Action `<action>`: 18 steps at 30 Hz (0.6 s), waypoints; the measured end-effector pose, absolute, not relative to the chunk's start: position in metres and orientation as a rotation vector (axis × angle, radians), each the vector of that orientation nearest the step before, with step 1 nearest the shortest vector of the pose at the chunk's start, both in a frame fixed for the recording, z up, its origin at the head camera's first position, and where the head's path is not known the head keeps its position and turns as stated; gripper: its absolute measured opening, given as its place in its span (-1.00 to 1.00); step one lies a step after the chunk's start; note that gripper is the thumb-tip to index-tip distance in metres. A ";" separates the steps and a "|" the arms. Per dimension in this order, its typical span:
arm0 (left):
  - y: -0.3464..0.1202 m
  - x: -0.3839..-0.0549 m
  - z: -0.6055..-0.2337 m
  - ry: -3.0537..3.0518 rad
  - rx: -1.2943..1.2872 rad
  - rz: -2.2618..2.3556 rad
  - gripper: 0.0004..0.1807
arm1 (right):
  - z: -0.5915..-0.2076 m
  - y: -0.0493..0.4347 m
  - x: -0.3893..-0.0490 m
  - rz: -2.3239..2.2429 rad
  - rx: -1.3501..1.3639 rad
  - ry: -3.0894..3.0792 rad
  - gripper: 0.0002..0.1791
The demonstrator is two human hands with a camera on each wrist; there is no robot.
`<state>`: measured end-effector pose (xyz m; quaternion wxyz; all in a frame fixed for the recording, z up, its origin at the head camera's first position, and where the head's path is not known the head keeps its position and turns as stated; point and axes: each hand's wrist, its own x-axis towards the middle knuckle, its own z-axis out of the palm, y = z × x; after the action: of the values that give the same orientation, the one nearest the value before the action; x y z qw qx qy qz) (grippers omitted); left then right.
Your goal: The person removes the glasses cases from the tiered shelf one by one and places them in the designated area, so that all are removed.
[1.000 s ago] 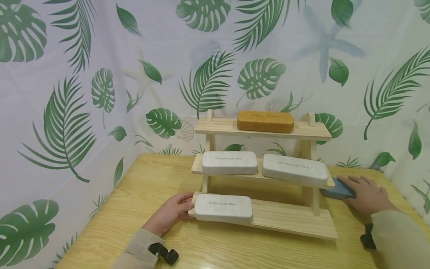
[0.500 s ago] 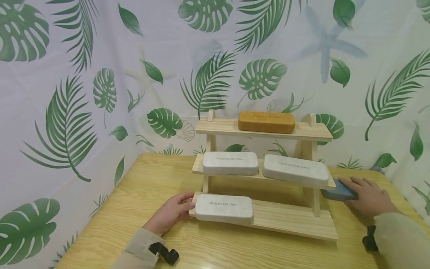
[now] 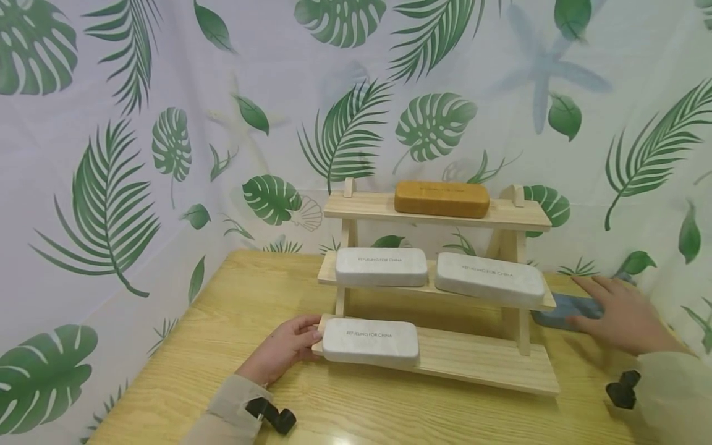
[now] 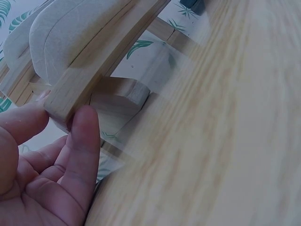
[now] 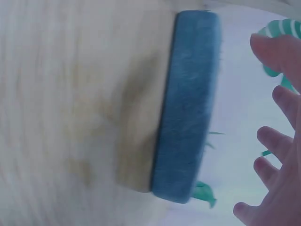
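Note:
My left hand [image 3: 283, 351] pinches the left end of the bottom board of a three-tier wooden display shelf [image 3: 484, 360]; the left wrist view shows thumb and finger on either side of the board end [image 4: 70, 96]. On that tier lies a white glasses case [image 3: 369, 341]. The middle tier carries two more, a left white case [image 3: 381, 267] and a right white case [image 3: 489, 277]. An orange case [image 3: 442, 199] sits on top. Right of the shelf, a blue glasses case [image 5: 186, 108] lies on the table, with my right hand [image 3: 625, 318] spread beside and partly over it, apart from it in the wrist view.
A wood-grain table [image 3: 222, 395] bears the shelf. Behind and to the sides hangs a white leaf-print cloth [image 3: 267, 80]. Two small upright pegs, a left peg [image 3: 349, 187] and a right peg [image 3: 517, 195], stand at the rear of the top tier.
My right hand has let go of the blue case, spread its fingers and drawn back to the right. The left hand has kept its hold on the shelf.

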<state>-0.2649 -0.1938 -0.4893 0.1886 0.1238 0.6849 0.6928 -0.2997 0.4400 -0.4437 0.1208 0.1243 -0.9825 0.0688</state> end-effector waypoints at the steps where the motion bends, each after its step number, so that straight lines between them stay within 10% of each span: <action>1: -0.194 -0.265 -0.489 1.925 0.347 1.951 -0.34 | -0.441 0.438 -0.298 0.187 0.365 -2.856 0.13; 18: -0.193 -0.266 -0.491 1.946 0.348 1.939 -0.34 | -0.403 0.401 -0.259 0.189 0.394 -2.760 0.25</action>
<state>-0.2664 -0.1932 -0.4911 0.1852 0.1234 0.6906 0.6881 -0.2587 0.4006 -0.4035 0.1729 0.1391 -0.9728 0.0668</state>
